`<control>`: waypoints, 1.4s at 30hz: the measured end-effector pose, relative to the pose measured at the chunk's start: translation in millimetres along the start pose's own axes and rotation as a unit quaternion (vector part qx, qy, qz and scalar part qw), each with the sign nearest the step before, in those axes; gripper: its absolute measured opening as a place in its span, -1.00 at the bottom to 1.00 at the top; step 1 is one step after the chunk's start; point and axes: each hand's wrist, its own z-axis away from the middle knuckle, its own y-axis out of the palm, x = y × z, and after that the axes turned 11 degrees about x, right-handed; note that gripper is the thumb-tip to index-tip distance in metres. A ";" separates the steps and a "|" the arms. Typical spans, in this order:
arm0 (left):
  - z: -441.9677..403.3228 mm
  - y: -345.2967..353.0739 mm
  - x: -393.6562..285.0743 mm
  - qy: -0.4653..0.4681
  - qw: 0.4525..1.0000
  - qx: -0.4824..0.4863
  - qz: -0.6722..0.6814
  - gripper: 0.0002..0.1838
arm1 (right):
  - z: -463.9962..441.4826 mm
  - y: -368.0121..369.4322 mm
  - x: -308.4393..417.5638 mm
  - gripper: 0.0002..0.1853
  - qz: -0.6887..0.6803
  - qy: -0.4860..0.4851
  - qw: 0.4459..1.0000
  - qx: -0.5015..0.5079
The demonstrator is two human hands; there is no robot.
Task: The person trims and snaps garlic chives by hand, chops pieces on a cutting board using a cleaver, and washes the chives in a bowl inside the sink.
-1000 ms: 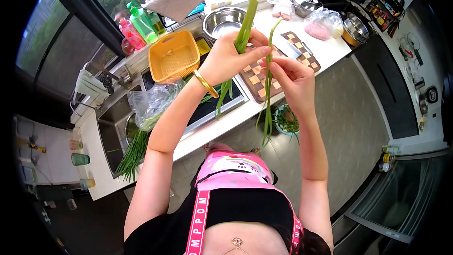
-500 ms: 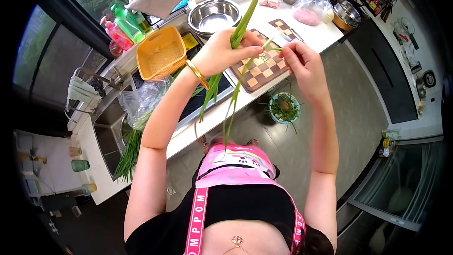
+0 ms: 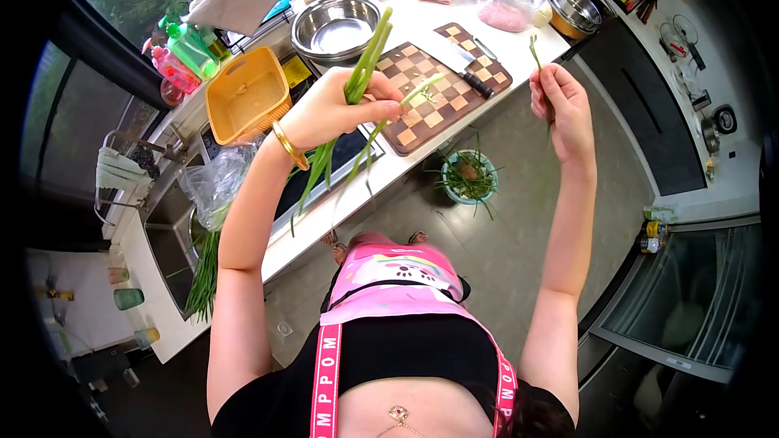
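My left hand (image 3: 329,109) is closed around a bunch of green stalks (image 3: 369,53), whose leaves hang below it over the counter edge. One paler stalk sticks out between its thumb and fingers toward the checkered cutting board (image 3: 414,126). Off to the right, over the floor, my right hand (image 3: 562,105) pinches a thin green strand (image 3: 534,50). A knife with a black handle (image 3: 477,84) rests on the board near small green bits. Below the counter stands a light-blue bin (image 3: 469,177) with green scraps in it.
A yellow basket (image 3: 247,97) and a steel bowl (image 3: 337,26) stand behind my left hand. Long green leaves (image 3: 204,276) and a plastic bag (image 3: 217,186) lie at the sink (image 3: 166,223). Bagged pink meat (image 3: 503,15) sits at the counter's back right.
My right hand has pulled away to the right with a thin strand, and my hands are now far apart. The left still holds the bunch. The view has shifted, showing more of the board and bin.
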 end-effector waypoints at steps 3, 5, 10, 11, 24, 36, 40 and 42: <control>-6.1 8.3 3.8 0.040 0.996 -0.017 0.079 -0.80 | 1.5 20.6 -3.2 -0.82 -0.064 -0.002 0.998 0.011; -12.6 17.1 6.7 0.045 0.991 -0.023 0.121 -0.80 | -0.2 40.3 -7.7 -0.86 -0.001 -0.006 0.999 0.031; -20.3 27.3 6.1 0.036 0.982 -0.009 0.186 -0.78 | -10.2 79.5 -15.5 -0.81 0.023 -0.040 0.997 0.060; -22.1 28.2 8.5 0.039 0.982 0.000 0.185 -0.75 | -13.1 80.5 -19.2 -0.84 0.029 -0.050 0.996 0.061; -29.4 31.4 13.5 -0.032 0.921 0.122 0.369 -0.78 | -12.7 63.3 -31.6 -0.93 0.043 -0.097 0.991 0.079; -37.9 37.7 22.2 -0.046 0.894 0.177 0.409 -0.79 | 4.3 53.4 -30.6 -0.84 0.088 -0.089 0.987 0.105; -41.3 43.7 23.7 -0.051 0.908 0.179 0.376 -0.77 | 5.9 58.7 -41.0 -0.86 -0.005 -0.051 0.994 0.100; -41.3 42.7 24.6 -0.050 0.911 0.186 0.364 -0.76 | 5.7 55.2 -44.1 -0.86 0.014 -0.055 0.993 0.101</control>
